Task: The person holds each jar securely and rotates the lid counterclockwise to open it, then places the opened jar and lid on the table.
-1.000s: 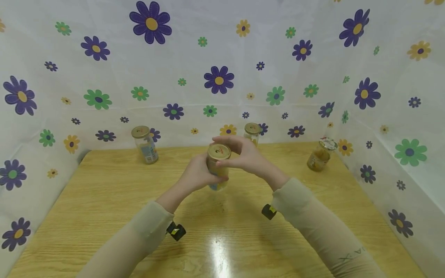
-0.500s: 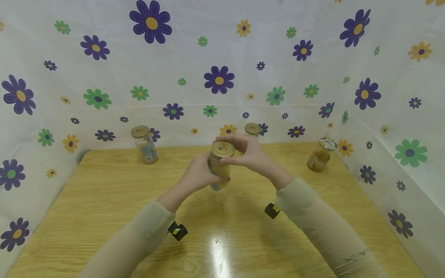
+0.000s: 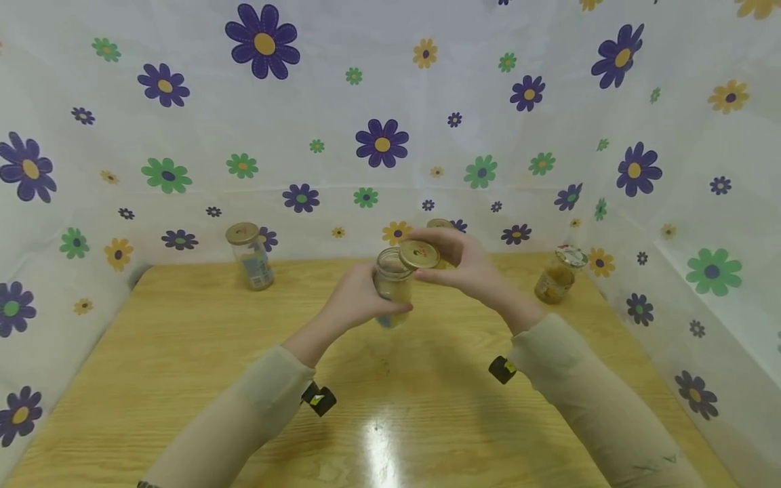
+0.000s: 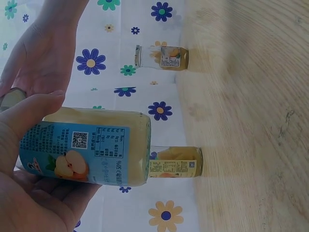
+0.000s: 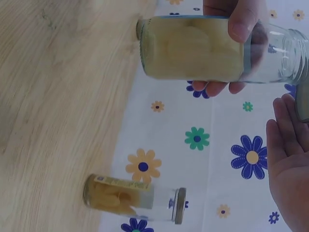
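My left hand (image 3: 356, 298) grips a glass jar (image 3: 395, 290) around its body, upright above the table. Its mouth is uncovered. Pale fruit in cloudy liquid shows through the glass (image 5: 193, 48) in the right wrist view. A blue label (image 4: 91, 150) with an apple picture faces the left wrist camera. With thumb and fingers, my right hand (image 3: 470, 268) holds a gold lid (image 3: 419, 255) by its rim, tilted just right of the jar's mouth. In the right wrist view only the edge of this lid (image 5: 303, 99) shows.
A gold-lidded jar (image 3: 251, 261) stands at the back left of the wooden table (image 3: 232, 359). Another gold-lidded jar (image 3: 441, 224) is mostly hidden behind my right hand. At the right stands a shorter jar (image 3: 554, 279) with a patterned lid. Flowered cloth (image 3: 329, 88) encloses the back and sides.
The gold lid has come off the jar and shifted right with my right hand. My left hand and the jar have moved slightly to the right.
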`<move>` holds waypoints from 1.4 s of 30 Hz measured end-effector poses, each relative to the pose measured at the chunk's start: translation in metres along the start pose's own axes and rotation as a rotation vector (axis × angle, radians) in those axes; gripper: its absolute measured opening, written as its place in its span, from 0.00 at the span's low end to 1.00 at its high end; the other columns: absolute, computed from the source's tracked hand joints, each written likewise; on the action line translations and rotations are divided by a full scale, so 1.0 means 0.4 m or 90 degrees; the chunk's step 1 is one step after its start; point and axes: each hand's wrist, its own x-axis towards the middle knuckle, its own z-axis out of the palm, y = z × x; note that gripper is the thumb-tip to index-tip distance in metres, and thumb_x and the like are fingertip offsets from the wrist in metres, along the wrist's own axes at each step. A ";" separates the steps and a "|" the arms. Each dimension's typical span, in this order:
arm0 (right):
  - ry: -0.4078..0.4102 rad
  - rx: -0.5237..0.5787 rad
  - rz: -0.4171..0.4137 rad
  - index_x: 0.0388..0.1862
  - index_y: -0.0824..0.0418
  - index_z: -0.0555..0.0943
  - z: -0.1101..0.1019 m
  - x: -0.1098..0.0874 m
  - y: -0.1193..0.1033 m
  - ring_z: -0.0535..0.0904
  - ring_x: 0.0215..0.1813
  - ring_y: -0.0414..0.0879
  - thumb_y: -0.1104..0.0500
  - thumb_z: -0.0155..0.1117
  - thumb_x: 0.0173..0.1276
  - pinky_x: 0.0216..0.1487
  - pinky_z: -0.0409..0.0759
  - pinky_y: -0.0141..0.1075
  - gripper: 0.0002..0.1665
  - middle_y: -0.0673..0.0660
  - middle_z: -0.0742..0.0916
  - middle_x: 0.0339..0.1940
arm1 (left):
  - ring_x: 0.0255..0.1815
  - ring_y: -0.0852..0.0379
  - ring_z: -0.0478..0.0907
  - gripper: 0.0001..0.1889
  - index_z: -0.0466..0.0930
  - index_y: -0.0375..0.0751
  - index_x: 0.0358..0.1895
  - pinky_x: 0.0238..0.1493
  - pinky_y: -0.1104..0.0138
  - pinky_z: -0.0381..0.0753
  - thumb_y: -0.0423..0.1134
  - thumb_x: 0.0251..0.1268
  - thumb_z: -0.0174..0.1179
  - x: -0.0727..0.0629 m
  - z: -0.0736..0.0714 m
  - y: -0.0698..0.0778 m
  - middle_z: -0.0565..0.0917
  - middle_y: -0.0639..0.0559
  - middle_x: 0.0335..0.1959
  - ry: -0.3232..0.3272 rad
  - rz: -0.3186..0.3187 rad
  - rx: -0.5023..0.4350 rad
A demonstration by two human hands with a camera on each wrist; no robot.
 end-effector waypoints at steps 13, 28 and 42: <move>0.010 -0.090 0.040 0.74 0.67 0.74 -0.061 -0.068 0.015 0.73 0.78 0.60 0.71 0.74 0.67 0.84 0.66 0.52 0.37 0.67 0.78 0.75 | 0.55 0.43 0.89 0.34 0.82 0.39 0.63 0.60 0.50 0.88 0.41 0.52 0.83 0.015 0.012 0.006 0.90 0.41 0.54 0.001 0.005 -0.012; 0.030 -0.261 0.064 0.71 0.64 0.78 -0.129 -0.173 0.050 0.78 0.74 0.63 0.65 0.80 0.64 0.78 0.73 0.59 0.36 0.64 0.84 0.71 | 0.59 0.42 0.87 0.37 0.80 0.40 0.66 0.63 0.49 0.86 0.42 0.50 0.84 0.056 0.028 0.045 0.89 0.42 0.58 0.002 0.003 -0.016; 0.007 -0.369 0.086 0.69 0.60 0.81 -0.155 -0.297 0.107 0.83 0.67 0.65 0.58 0.82 0.64 0.68 0.80 0.63 0.35 0.62 0.87 0.66 | 0.57 0.44 0.87 0.33 0.82 0.41 0.60 0.62 0.52 0.86 0.40 0.49 0.85 0.079 0.065 0.079 0.89 0.44 0.55 -0.010 0.024 -0.035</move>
